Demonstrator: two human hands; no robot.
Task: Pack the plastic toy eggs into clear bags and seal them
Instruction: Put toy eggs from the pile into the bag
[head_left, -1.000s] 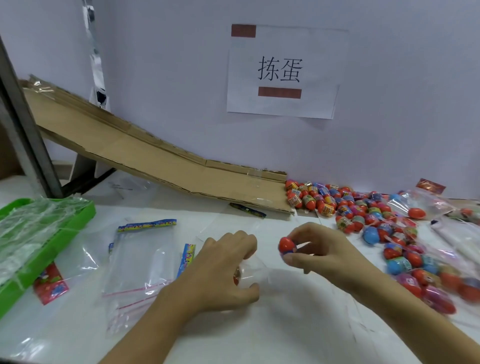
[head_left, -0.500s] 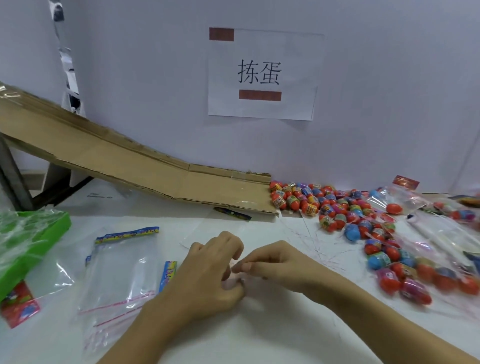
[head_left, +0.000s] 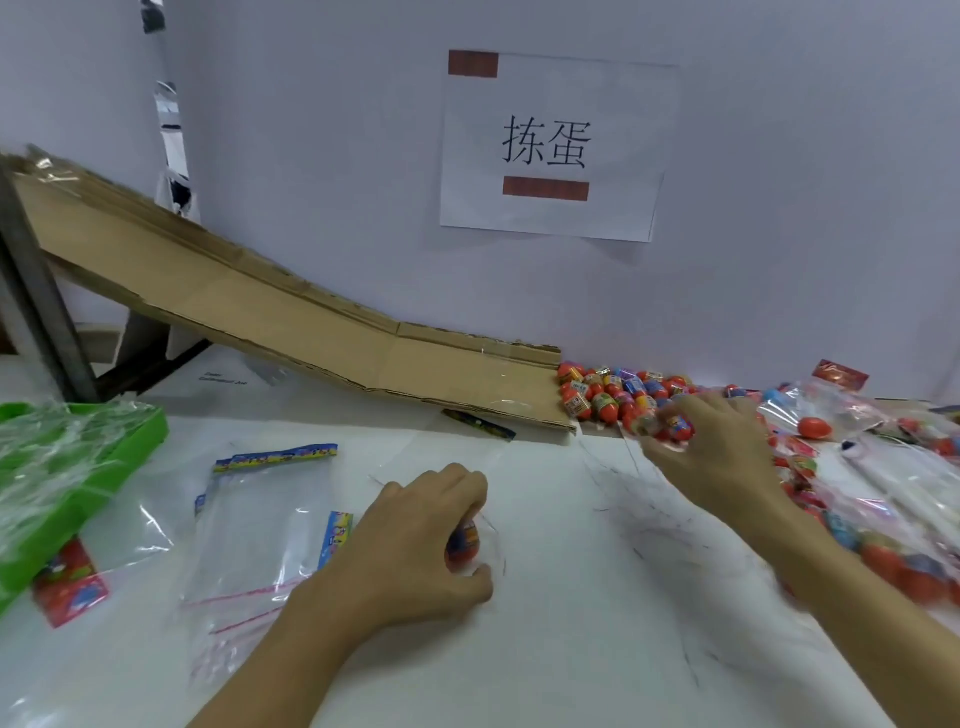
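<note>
Eggs (head_left: 618, 395) heaped at bench (head_left: 545, 649) far edge | right hand (head_left: 717, 447) pinches one there | left hand (head_left: 415, 545) grips bag (head_left: 488, 530) with an egg

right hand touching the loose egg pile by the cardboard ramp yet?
Touching. The head view shows the right hand with fingertips curled around small red plastic toy eggs at the near edge of the loose pile of eggs.

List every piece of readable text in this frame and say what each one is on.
"拣蛋": white paper sign taped to the wall.
Faint print on the sheet under the cardboard ramp: too blurred to read.
Egg wrappers and bag header strips: print too small to read.
</note>
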